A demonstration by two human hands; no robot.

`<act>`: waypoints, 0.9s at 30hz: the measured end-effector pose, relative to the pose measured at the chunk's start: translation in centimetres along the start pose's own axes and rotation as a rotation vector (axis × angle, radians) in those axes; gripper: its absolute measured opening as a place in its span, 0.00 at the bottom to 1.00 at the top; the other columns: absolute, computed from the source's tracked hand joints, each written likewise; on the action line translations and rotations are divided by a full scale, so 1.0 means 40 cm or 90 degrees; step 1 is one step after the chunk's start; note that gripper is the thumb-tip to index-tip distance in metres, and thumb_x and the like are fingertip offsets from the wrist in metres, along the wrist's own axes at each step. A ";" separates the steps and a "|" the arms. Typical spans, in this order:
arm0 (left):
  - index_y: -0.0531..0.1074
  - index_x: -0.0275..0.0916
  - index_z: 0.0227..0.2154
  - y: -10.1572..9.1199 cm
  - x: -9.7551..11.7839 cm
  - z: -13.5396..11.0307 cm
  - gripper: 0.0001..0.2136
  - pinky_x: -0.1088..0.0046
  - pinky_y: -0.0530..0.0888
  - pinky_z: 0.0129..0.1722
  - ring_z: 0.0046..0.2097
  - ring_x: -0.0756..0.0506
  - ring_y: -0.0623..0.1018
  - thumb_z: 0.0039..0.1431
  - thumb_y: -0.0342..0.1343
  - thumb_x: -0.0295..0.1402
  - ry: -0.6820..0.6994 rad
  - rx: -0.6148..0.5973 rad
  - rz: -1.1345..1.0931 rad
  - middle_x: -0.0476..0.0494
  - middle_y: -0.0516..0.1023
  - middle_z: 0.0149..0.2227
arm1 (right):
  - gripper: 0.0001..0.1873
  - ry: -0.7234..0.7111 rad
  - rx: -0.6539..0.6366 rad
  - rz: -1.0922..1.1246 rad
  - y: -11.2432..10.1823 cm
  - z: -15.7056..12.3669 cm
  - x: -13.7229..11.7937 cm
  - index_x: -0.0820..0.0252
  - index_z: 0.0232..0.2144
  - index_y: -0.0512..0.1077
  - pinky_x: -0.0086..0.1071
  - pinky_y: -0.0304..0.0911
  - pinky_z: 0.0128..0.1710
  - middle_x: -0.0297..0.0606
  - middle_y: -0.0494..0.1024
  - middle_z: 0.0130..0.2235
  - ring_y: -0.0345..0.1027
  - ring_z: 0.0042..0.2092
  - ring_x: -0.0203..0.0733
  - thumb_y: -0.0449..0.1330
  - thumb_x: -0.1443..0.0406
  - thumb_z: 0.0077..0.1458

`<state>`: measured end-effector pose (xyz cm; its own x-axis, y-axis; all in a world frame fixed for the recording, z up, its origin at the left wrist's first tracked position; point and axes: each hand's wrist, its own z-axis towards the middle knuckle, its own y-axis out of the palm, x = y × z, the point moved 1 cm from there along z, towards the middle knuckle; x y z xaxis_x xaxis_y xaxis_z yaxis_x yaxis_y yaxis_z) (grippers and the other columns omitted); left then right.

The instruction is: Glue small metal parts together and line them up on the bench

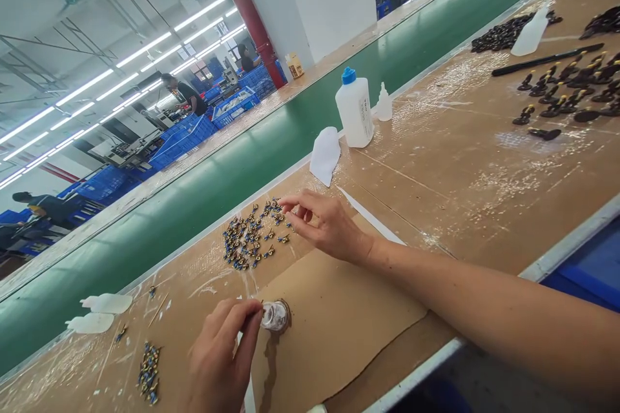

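Observation:
My right hand (322, 222) reaches over a scatter of several small blue and gold figures (249, 239) on the brown worktop (465, 168). Its thumb and forefinger are pinched together at the scatter's right edge; what they hold, if anything, is too small to make out. My left hand (220, 355) is low in the view, its fingertips closed on a thin stick whose tip rests in a small round clear container (276, 316). A second small heap of blue and gold figures (149, 374) lies left of that hand.
A white bottle with a blue cap (354, 108) and a small dropper bottle (384, 103) stand by the green conveyor belt (242, 168). A white cloth (324, 153) lies nearby. Dark figures (566, 93) and a black stick (545, 60) lie far right. Other people work beyond the belt.

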<state>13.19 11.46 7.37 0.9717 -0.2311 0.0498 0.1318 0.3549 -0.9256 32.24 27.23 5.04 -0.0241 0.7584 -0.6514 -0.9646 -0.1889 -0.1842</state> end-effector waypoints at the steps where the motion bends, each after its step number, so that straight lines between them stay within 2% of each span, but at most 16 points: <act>1: 0.75 0.46 0.34 0.001 0.000 0.000 0.08 0.79 0.74 0.31 0.34 0.49 0.79 0.59 0.53 0.40 -0.005 -0.003 -0.001 0.50 0.80 0.33 | 0.12 0.000 0.002 0.001 0.000 0.000 0.000 0.62 0.43 0.68 0.30 0.68 0.32 0.34 0.73 0.37 0.67 0.30 0.30 0.55 0.60 0.62; 5: 0.75 0.46 0.34 0.005 -0.005 -0.003 0.09 0.77 0.74 0.34 0.35 0.49 0.79 0.60 0.51 0.42 -0.022 -0.008 0.002 0.50 0.79 0.34 | 0.11 -0.005 0.008 0.002 -0.001 0.001 0.000 0.62 0.42 0.68 0.30 0.67 0.33 0.34 0.73 0.37 0.67 0.31 0.30 0.55 0.61 0.62; 11: 0.73 0.46 0.35 0.004 -0.006 -0.003 0.07 0.78 0.73 0.32 0.34 0.49 0.79 0.60 0.52 0.39 0.018 -0.016 0.020 0.49 0.78 0.34 | 0.10 -0.013 0.014 0.002 -0.002 0.003 0.000 0.63 0.42 0.69 0.29 0.67 0.32 0.33 0.73 0.36 0.67 0.31 0.30 0.56 0.63 0.61; 17: 0.73 0.46 0.34 0.004 0.013 0.001 0.08 0.77 0.72 0.37 0.37 0.49 0.78 0.62 0.50 0.39 -0.043 -0.013 -0.008 0.50 0.78 0.35 | 0.09 -0.016 0.019 -0.001 -0.002 0.004 -0.001 0.63 0.43 0.68 0.28 0.67 0.30 0.33 0.73 0.36 0.67 0.31 0.30 0.56 0.66 0.60; 21: 0.76 0.48 0.33 -0.011 0.004 0.005 0.06 0.80 0.73 0.35 0.35 0.49 0.79 0.56 0.56 0.39 -0.041 -0.031 -0.044 0.51 0.79 0.33 | 0.09 -0.015 0.020 -0.008 -0.004 0.005 -0.002 0.63 0.43 0.68 0.28 0.67 0.30 0.33 0.73 0.36 0.67 0.31 0.30 0.56 0.67 0.59; 23: 0.77 0.48 0.33 -0.024 -0.008 -0.001 0.07 0.81 0.74 0.35 0.35 0.49 0.80 0.53 0.59 0.41 -0.124 -0.050 -0.105 0.51 0.80 0.33 | 0.09 -0.015 0.020 -0.013 -0.006 0.006 -0.003 0.63 0.43 0.68 0.28 0.67 0.31 0.33 0.73 0.36 0.67 0.30 0.30 0.57 0.67 0.59; 25: 0.78 0.45 0.33 -0.036 -0.024 -0.022 0.11 0.82 0.74 0.36 0.36 0.48 0.80 0.49 0.61 0.45 -0.288 -0.069 -0.228 0.49 0.81 0.34 | 0.09 -0.014 0.020 -0.016 -0.008 0.008 -0.005 0.64 0.43 0.69 0.29 0.67 0.31 0.33 0.73 0.36 0.67 0.30 0.30 0.56 0.68 0.59; 27: 0.79 0.41 0.31 -0.045 -0.040 -0.055 0.16 0.83 0.75 0.34 0.35 0.47 0.79 0.42 0.65 0.47 -0.487 -0.045 -0.381 0.46 0.81 0.32 | 0.09 -0.013 0.019 -0.015 -0.009 0.008 -0.008 0.64 0.42 0.69 0.28 0.67 0.31 0.34 0.74 0.37 0.67 0.30 0.29 0.56 0.70 0.58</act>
<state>10.98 9.18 8.12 0.6159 0.3048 0.7264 0.6572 0.3097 -0.6872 32.52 27.28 5.55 -0.0065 0.7755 -0.6313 -0.9724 -0.1523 -0.1770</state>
